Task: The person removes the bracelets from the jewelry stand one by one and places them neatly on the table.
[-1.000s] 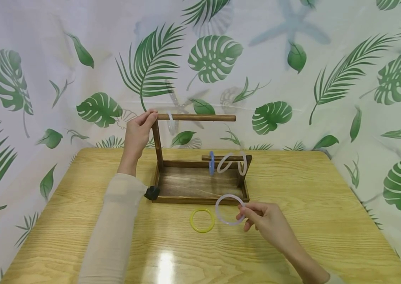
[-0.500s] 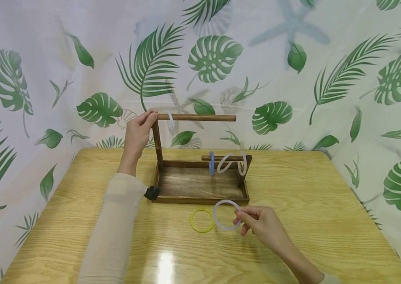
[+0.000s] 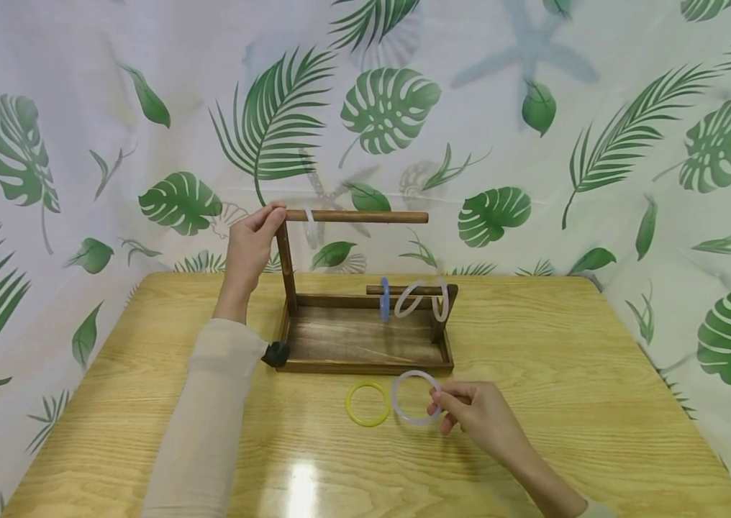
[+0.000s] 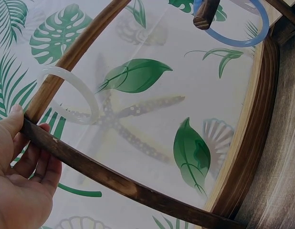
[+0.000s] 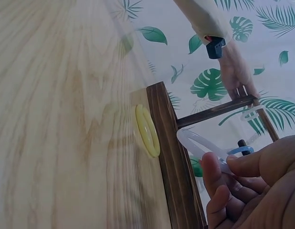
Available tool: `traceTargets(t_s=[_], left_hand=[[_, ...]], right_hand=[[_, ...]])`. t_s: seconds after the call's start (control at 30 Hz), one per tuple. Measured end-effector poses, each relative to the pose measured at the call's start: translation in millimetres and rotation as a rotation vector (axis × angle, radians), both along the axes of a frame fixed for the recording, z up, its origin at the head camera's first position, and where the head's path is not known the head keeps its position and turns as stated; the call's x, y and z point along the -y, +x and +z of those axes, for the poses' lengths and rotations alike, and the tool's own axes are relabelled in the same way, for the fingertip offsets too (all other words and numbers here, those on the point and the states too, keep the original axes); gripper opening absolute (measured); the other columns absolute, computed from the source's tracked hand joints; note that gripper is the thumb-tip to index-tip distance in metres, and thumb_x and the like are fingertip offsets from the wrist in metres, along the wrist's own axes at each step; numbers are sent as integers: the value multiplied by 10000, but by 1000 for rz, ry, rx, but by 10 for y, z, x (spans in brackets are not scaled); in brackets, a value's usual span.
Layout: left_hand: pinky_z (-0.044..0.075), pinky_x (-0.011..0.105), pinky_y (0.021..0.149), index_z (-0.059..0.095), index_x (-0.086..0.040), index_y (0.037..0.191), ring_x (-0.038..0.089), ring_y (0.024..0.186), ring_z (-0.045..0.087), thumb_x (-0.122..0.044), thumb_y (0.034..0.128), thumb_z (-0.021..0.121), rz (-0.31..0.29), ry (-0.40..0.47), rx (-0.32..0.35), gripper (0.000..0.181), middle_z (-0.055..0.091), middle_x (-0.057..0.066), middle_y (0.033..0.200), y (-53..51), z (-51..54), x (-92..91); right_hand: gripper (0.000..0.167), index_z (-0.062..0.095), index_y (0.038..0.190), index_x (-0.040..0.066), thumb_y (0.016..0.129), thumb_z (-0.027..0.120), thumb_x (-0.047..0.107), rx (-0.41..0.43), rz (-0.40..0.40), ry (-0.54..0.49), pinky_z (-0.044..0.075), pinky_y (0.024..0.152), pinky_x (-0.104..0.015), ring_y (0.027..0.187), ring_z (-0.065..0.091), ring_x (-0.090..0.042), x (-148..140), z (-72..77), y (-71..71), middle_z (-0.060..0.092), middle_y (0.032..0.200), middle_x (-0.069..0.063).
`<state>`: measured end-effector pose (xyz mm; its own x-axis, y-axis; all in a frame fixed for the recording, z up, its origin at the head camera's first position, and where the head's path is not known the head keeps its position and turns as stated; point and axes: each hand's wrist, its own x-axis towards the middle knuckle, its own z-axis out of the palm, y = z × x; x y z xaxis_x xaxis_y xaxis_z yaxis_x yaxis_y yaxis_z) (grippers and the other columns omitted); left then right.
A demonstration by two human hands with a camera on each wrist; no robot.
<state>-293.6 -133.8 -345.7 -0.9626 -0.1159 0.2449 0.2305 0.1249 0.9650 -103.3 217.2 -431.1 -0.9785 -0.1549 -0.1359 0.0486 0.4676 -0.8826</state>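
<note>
A dark wooden rack (image 3: 365,365) with a tray base stands on the table. My left hand (image 3: 250,248) grips the top of its tall left post, where the upper bar (image 3: 372,216) begins. One whitish bangle (image 4: 73,90) hangs on that bar close to the fingers. Between thumb and fingers, my right hand (image 3: 485,421) pinches a pale lilac bangle (image 3: 398,410) in front of the rack. Left of it lies a yellow bangle (image 3: 368,424) on the table. The lower bar (image 3: 375,291) carries a blue bangle (image 3: 384,306) and two pale bangles (image 3: 406,303).
The wooden table (image 3: 534,338) extends on both sides of the rack. Behind it hangs a leaf-patterned cloth (image 3: 404,158). A small black device (image 3: 276,353) sits at the left sleeve's cuff, near the tray's front left corner.
My right hand has lowered the lilac bangle slightly toward me, beside the yellow one. The left hand keeps its grip on the post.
</note>
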Motion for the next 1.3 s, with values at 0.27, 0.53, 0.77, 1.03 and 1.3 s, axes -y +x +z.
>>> traceTargets(t_s=[0.27, 0.53, 0.77, 1.03, 1.3], left_hand=[[404, 353, 1157, 663, -51, 1387, 204, 1395, 508, -334, 1051, 636, 5, -6, -15, 440, 602, 74, 1457, 5, 1, -5], [409, 352, 1153, 659, -37, 1387, 213, 1387, 517, -337, 1051, 636, 10, -8, -27, 451, 606, 81, 1452, -20, -18, 0], [427, 353, 1138, 659, -22, 1381, 227, 1362, 542, -327, 1051, 638, 15, -4, -33, 450, 615, 95, 1439, -30, -28, 3], [423, 349, 1141, 660, -32, 1383, 220, 1367, 537, -331, 1049, 639, 8, 4, -34, 449, 613, 83, 1444, -39, -29, 5], [424, 361, 1141, 663, -41, 1384, 223, 1366, 537, -340, 1050, 638, 12, -11, -32, 449, 613, 82, 1443, -47, -39, 7]], right_hand=[[243, 753, 1097, -63, 1032, 650, 147, 0, 8, -1, 314, 422, -155, 645, 692, -241, -43, -86, -33, 761, 887, -52], [220, 758, 1063, -57, 1031, 647, 129, 20, -14, -6, 331, 414, -152, 656, 697, -283, -61, -153, -57, 761, 877, -56], [251, 745, 1076, -83, 1032, 650, 145, 10, -1, -24, 315, 399, -157, 638, 689, -259, -77, -195, -52, 761, 880, -73], [220, 754, 1067, -69, 1028, 643, 117, 30, -12, -16, 287, 397, -139, 616, 686, -248, -85, -275, -89, 756, 848, -56], [254, 737, 1080, -97, 1029, 653, 137, 13, 24, -48, 297, 397, -153, 627, 691, -243, -91, -293, -83, 757, 877, -89]])
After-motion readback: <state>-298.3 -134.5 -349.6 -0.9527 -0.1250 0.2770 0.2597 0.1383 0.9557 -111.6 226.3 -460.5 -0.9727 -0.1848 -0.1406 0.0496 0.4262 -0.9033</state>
